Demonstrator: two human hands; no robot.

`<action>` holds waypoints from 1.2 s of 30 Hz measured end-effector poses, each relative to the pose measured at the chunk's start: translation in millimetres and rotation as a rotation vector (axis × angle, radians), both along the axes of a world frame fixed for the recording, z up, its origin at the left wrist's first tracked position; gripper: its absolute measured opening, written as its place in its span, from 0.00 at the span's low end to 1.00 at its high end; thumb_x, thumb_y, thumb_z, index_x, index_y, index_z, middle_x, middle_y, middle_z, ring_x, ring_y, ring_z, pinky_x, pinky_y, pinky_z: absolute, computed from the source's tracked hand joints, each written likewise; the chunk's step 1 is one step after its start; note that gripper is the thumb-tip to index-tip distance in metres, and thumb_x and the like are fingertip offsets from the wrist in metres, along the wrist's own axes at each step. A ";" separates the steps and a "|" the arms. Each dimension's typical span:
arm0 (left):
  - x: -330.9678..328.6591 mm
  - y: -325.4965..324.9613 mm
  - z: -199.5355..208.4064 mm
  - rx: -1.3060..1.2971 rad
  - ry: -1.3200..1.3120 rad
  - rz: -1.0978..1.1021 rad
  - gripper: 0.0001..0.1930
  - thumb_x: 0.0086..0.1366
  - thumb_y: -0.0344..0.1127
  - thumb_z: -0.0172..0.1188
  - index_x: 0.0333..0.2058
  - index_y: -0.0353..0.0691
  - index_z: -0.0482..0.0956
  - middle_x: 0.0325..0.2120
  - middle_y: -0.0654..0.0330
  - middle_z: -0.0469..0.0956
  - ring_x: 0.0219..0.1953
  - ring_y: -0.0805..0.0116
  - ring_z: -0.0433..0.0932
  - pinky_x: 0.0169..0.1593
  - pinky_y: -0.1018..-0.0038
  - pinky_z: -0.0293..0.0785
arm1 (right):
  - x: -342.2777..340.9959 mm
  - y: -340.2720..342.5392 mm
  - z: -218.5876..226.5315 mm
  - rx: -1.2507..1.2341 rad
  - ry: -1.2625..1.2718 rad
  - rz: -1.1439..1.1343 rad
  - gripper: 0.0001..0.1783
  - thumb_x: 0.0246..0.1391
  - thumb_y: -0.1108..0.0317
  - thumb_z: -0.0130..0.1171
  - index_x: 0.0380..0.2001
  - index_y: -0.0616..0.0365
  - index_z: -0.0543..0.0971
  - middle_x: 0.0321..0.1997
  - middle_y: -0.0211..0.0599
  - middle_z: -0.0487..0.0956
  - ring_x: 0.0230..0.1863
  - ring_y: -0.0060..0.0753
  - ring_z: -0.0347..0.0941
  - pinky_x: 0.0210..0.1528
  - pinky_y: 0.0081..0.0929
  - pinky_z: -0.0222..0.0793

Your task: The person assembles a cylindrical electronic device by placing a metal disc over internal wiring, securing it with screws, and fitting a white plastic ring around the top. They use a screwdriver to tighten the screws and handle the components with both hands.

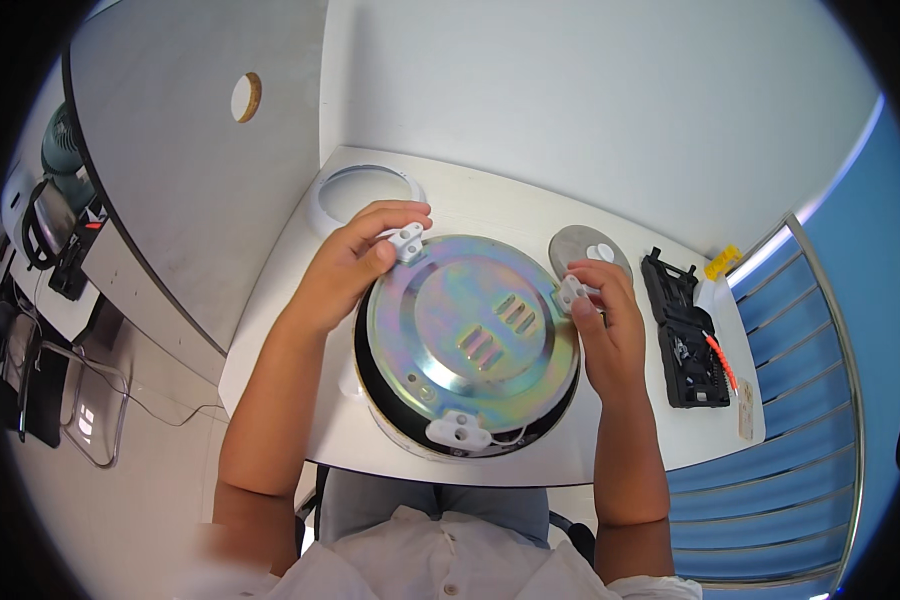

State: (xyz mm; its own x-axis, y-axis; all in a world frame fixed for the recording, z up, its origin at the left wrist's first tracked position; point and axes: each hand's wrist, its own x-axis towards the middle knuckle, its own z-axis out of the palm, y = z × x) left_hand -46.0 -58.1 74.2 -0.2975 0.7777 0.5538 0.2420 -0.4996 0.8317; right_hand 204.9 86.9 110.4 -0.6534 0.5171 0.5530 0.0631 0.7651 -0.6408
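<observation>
A round metal plate (440, 300) with a rainbow sheen and two groups of slots lies over a round body with a black inner rim (375, 385). Three white brackets with holes sit around the plate's edge. My left hand (355, 250) grips the upper-left bracket (407, 242) between thumb and fingers. On the right side, my right hand (612, 325) has its thumb and fingers closed around another bracket (572, 294). The third bracket (458, 431) is at the near edge, untouched, with a thin white wire (512, 438) beside it. The body's inside is mostly hidden under the plate.
Behind my left hand lies a pale ring (322, 215). A grey disc lid with a white knob (574, 243) rests at the far right. Farther right are an open black tool case (692, 365), an orange-handled tool (720, 362) and a yellow item (722, 262). A metal railing (838, 330) borders the right side.
</observation>
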 end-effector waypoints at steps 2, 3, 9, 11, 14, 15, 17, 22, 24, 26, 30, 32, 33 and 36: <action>-1.4 4.1 3.1 -0.016 0.034 0.006 0.32 0.60 0.64 0.52 0.47 0.39 0.76 0.53 0.56 0.69 0.58 0.63 0.64 0.62 0.65 0.54 | 2.1 8.0 1.0 -0.102 -0.008 0.047 0.15 0.57 0.59 0.53 0.41 0.58 0.75 0.50 0.37 0.73 0.53 0.36 0.66 0.53 0.31 0.61; -2.0 5.0 3.8 -0.027 0.046 0.007 0.32 0.60 0.64 0.52 0.47 0.39 0.76 0.53 0.56 0.69 0.58 0.63 0.64 0.62 0.65 0.54 | 4.1 14.0 -0.8 -0.136 -0.011 0.104 0.13 0.58 0.60 0.52 0.42 0.56 0.75 0.49 0.35 0.73 0.52 0.32 0.66 0.50 0.28 0.63; -1.6 2.3 -9.3 -0.048 0.032 0.003 0.31 0.60 0.61 0.54 0.48 0.38 0.75 0.53 0.57 0.69 0.59 0.63 0.64 0.61 0.66 0.56 | 6.6 26.7 -19.7 -0.186 0.081 0.297 0.12 0.59 0.65 0.50 0.43 0.56 0.76 0.47 0.33 0.73 0.49 0.28 0.67 0.47 0.26 0.63; 0.8 2.1 -11.9 -0.064 0.004 0.007 0.32 0.60 0.62 0.54 0.48 0.37 0.75 0.54 0.56 0.68 0.58 0.63 0.64 0.61 0.66 0.56 | 7.8 32.1 -16.5 -0.168 0.025 0.316 0.13 0.59 0.64 0.51 0.44 0.56 0.76 0.46 0.33 0.74 0.48 0.27 0.67 0.46 0.26 0.63; 2.4 0.8 -8.9 -0.099 -0.015 0.031 0.35 0.59 0.64 0.54 0.49 0.36 0.74 0.54 0.56 0.68 0.58 0.64 0.65 0.61 0.68 0.56 | 9.1 38.1 5.5 -0.210 -0.152 0.373 0.15 0.57 0.65 0.51 0.46 0.56 0.76 0.46 0.32 0.74 0.49 0.26 0.67 0.47 0.26 0.63; 4.4 -0.1 -7.2 -0.103 -0.031 0.035 0.36 0.58 0.65 0.54 0.50 0.36 0.73 0.54 0.56 0.68 0.58 0.65 0.65 0.61 0.69 0.57 | 8.4 41.3 14.2 -0.212 -0.229 0.402 0.16 0.57 0.66 0.51 0.47 0.57 0.75 0.47 0.32 0.74 0.50 0.25 0.67 0.49 0.27 0.62; 3.9 1.4 -8.6 -0.100 -0.087 0.031 0.37 0.57 0.66 0.55 0.51 0.36 0.71 0.54 0.56 0.69 0.57 0.65 0.67 0.60 0.70 0.60 | 8.5 47.8 27.7 -0.170 -0.330 0.442 0.19 0.54 0.67 0.54 0.49 0.58 0.75 0.46 0.32 0.75 0.49 0.24 0.68 0.51 0.28 0.62; 1.9 0.7 -6.7 -0.123 -0.139 0.012 0.38 0.55 0.66 0.57 0.51 0.36 0.72 0.53 0.57 0.70 0.56 0.65 0.68 0.59 0.70 0.63 | 1.0 62.2 41.5 -0.030 -0.358 0.564 0.23 0.48 0.66 0.59 0.50 0.59 0.75 0.43 0.30 0.76 0.47 0.28 0.69 0.52 0.27 0.61; 4.2 0.2 -4.0 -0.142 -0.140 0.012 0.38 0.55 0.66 0.57 0.51 0.36 0.72 0.53 0.56 0.70 0.56 0.65 0.68 0.59 0.70 0.63 | -1.7 65.5 43.9 -0.072 -0.372 0.589 0.23 0.48 0.66 0.60 0.50 0.59 0.75 0.43 0.32 0.76 0.47 0.28 0.69 0.53 0.28 0.61; 6.0 -0.3 -1.2 -0.170 -0.102 0.022 0.38 0.55 0.66 0.57 0.51 0.37 0.72 0.53 0.56 0.69 0.56 0.65 0.67 0.59 0.69 0.63 | -1.7 66.3 40.9 -0.114 -0.354 0.625 0.24 0.46 0.65 0.61 0.49 0.60 0.75 0.42 0.33 0.77 0.47 0.30 0.69 0.53 0.28 0.61; 12.0 0.7 0.6 -0.161 -0.117 0.028 0.37 0.55 0.66 0.57 0.50 0.37 0.72 0.53 0.57 0.69 0.56 0.64 0.67 0.58 0.69 0.63 | -2.2 71.9 33.8 -0.040 -0.290 0.699 0.27 0.44 0.63 0.64 0.49 0.61 0.75 0.43 0.35 0.77 0.48 0.32 0.69 0.53 0.29 0.61; 12.9 0.0 0.2 -0.165 -0.139 0.030 0.37 0.55 0.65 0.58 0.50 0.36 0.72 0.53 0.57 0.69 0.56 0.64 0.67 0.58 0.69 0.63 | -1.2 71.2 33.1 0.008 -0.294 0.679 0.27 0.43 0.62 0.66 0.48 0.61 0.76 0.43 0.35 0.76 0.49 0.33 0.69 0.53 0.30 0.62; 13.3 0.8 -0.6 -0.163 -0.152 0.028 0.37 0.55 0.65 0.58 0.50 0.36 0.72 0.53 0.57 0.68 0.56 0.64 0.67 0.58 0.69 0.63 | 0.2 68.7 32.9 0.019 -0.301 0.664 0.26 0.43 0.62 0.66 0.48 0.61 0.76 0.42 0.35 0.76 0.48 0.33 0.69 0.52 0.30 0.62; 15.5 2.2 -1.1 -0.140 -0.201 0.031 0.37 0.55 0.65 0.59 0.50 0.36 0.72 0.53 0.56 0.69 0.56 0.64 0.68 0.59 0.69 0.63 | -0.7 62.9 35.7 0.047 -0.313 0.609 0.24 0.43 0.64 0.65 0.46 0.60 0.77 0.39 0.35 0.75 0.45 0.32 0.69 0.50 0.29 0.63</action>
State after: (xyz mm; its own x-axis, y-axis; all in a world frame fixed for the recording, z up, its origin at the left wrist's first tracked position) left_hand -30.4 -55.9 73.1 -0.4155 0.8318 0.3681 0.0776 -0.3708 0.9255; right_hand 204.2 149.7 146.1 -0.9527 -0.0127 0.3037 -0.2101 0.7493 -0.6281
